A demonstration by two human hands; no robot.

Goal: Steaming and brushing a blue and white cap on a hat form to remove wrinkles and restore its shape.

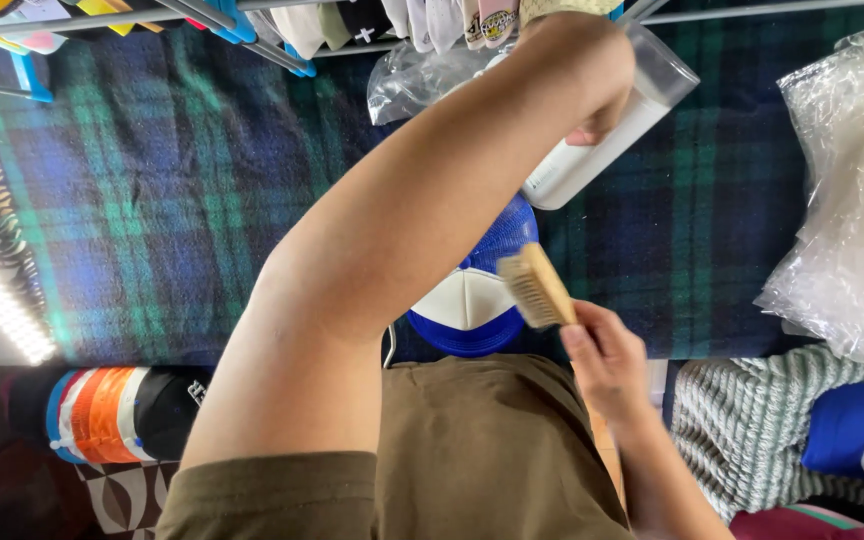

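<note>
Dark blue-and-green plaid cloth (pixel 152 200) covers the bench, and on it near the front edge lies a blue-and-white cap (pixel 467 300), partly hidden under the person's forearm. The right hand (pixel 607 365) is curled round a wooden brush (pixel 537 288) with its bristles at the cap's crown, while the left hand (pixel 592 90) wraps round a tilted clear bottle of white liquid (pixel 602 130) above. Cleaning goes best, I judge, with little liquid and short, light strokes along the panels.

A blue and white cap (pixel 472 300) lies on a dark blue and green plaid blanket (pixel 152 180). The brush (pixel 535 287) is pale tan wood; the bottle (pixel 602 130) is white.
</note>
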